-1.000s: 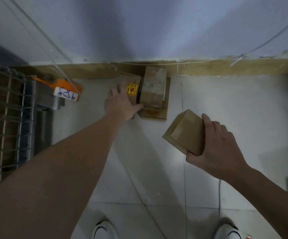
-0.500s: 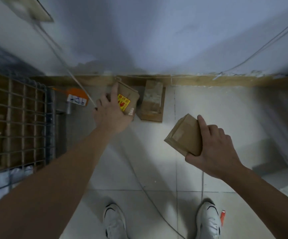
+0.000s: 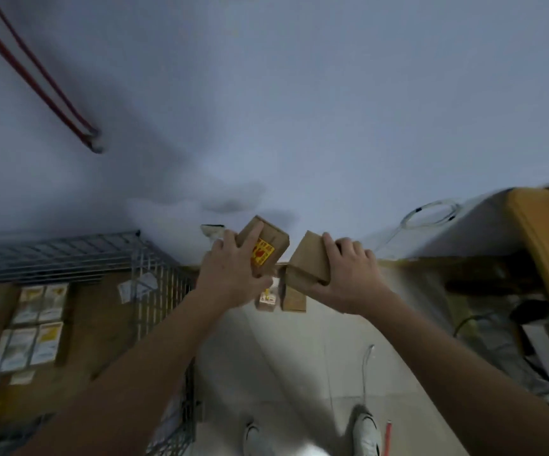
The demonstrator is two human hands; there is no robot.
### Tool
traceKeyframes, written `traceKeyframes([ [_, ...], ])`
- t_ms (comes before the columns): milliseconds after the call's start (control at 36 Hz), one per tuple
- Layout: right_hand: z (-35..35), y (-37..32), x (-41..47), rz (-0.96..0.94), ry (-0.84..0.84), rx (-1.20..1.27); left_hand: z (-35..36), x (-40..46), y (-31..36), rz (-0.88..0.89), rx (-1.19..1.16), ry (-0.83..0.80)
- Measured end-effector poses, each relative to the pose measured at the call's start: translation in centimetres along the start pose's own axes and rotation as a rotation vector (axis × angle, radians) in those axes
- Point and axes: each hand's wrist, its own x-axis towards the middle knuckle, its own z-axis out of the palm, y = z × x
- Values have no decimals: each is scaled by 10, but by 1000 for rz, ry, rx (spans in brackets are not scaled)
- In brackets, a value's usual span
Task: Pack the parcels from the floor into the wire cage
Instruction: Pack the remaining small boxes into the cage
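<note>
My left hand (image 3: pixel 230 274) grips a small brown parcel with a yellow and red sticker (image 3: pixel 268 246), held up in front of the wall. My right hand (image 3: pixel 348 274) grips a plain brown parcel (image 3: pixel 309 260) right beside it, the two boxes nearly touching. Both are raised well above the floor. Below them, a taped brown parcel (image 3: pixel 294 299) and a smaller one (image 3: pixel 267 299) lie on the floor by the wall. The wire cage (image 3: pixel 154 278) stands to my left, with labelled cartons (image 3: pixel 39 320) inside it.
A pale wall fills the upper view, with red pipes (image 3: pixel 36 77) at top left. A yellow-edged table (image 3: pixel 543 238) and dark clutter stand at right. White cable (image 3: pixel 431 215) hangs by the wall. My white shoes (image 3: pixel 366 432) stand on the tiled floor (image 3: pixel 299 373).
My left hand has lifted the stickered parcel off the floor. Both hands rose and came together, and my view tipped up, bringing the cage's inside and the table into sight.
</note>
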Motion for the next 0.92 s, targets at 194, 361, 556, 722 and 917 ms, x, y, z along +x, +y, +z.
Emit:
traceKeyframes([
  [194,-73,-63,-46,-223,132,-54,-95,-95,-13,-123,74,116],
  [361,-87,-114,-70,-422,138,-88,-119,-195,-42,-311,103,193],
  [556,-91,-196,-102,-654,129,-112,-129,-320,-72,-634,68,229],
  [722,-85,-265,-138,-794,102,-131,-128,-419,-106,-797,2,332],
  [917,-72,-359,-182,-871,87,-181,-124,-521,-169,-939,-75,446],
])
